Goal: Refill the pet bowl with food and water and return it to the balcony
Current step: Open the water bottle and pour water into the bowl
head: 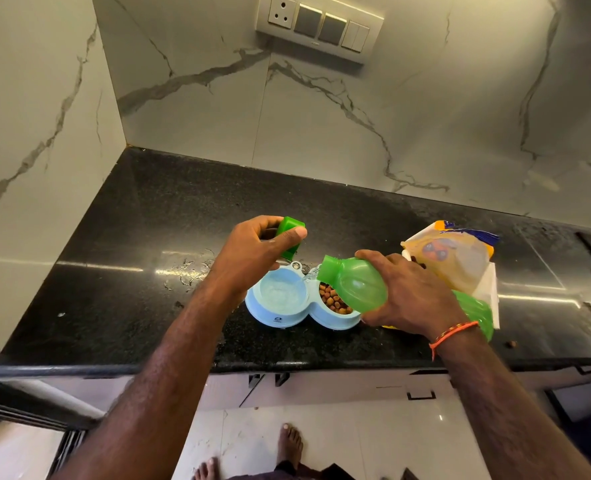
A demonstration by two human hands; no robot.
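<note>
**Water going in, kibble side already done**

While the right hand (pixel 405 299) grips the green bottle (pixel 354 289) around its middle, the bottle lies nearly flat with its long axis running left to right and its open neck pointing left, right over the divider of the pet bowl (pixel 287 318). A thin stream of water (pixel 309 275) runs from the neck toward the left compartment, which already has some in it. The right compartment holds kibble (pixel 334 301), and the bottle's body hangs directly above it, so I'd say any dribble off the lip lands on the food.

The left hand (pixel 256 251) is curled around the green cap (pixel 289 235), held up just behind the bowl's left half, clear of the stream.

The bowl sits on the black surface (pixel 131 271) near the front edge, between both arms, so either hand can reach it. The food bag (pixel 456 261) leans just to the right, touching or nearly touching the right hand's side. Left of the bowl there's plenty of open surface, though with some wet spots (pixel 186 271). My guess is capping comes next, then lifting the bowl level with both hands, since a tilt would slosh water into the kibble.
</note>
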